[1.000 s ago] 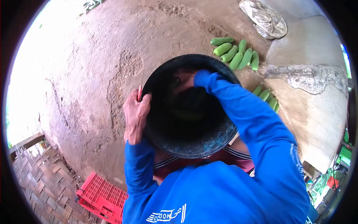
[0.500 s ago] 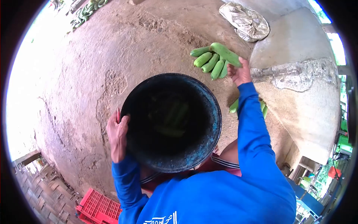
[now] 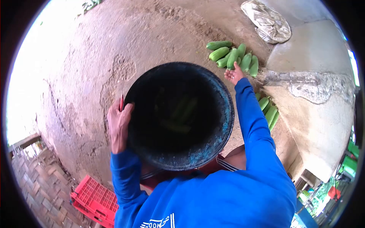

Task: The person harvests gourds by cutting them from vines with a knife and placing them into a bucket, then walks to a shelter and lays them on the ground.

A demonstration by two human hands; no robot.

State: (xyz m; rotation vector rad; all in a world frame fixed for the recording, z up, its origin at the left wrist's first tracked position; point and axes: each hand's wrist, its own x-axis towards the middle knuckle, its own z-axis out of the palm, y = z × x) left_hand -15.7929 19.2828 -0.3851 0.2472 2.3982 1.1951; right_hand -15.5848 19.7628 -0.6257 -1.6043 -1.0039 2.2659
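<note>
A large round black tub [image 3: 226, 125], its inner wall streaked with blue, stands between my legs. Long green shapes like gourds show dimly in its dark bottom. My left hand [image 3: 119, 123] is closed at the tub's left rim, with a slim red-handled knife [image 3: 121, 103] pointing up between its fingers. Beyond the tub's far right side, several green zucchini-like gourds [image 3: 218, 54] lie in a pile on the floor. My right hand [image 3: 235, 74] is at the near end of one gourd [image 3: 232, 59] on top of that pile, fingers loosely apart, nothing in them.
More green gourds [image 3: 270, 114] lie right of my right forearm. A crumpled whitish sack [image 3: 268, 21] rests by the concrete ledge [image 3: 315, 41] at the back right. At the lower left are a red plastic crate [image 3: 97, 199] and woven matting [image 3: 45, 186]. The floor [image 3: 87, 76] is rough and cracked.
My right hand has put the gourd it held down onto the pile and let go of it. The left hand keeps its place at the rim. The view has shifted slightly.
</note>
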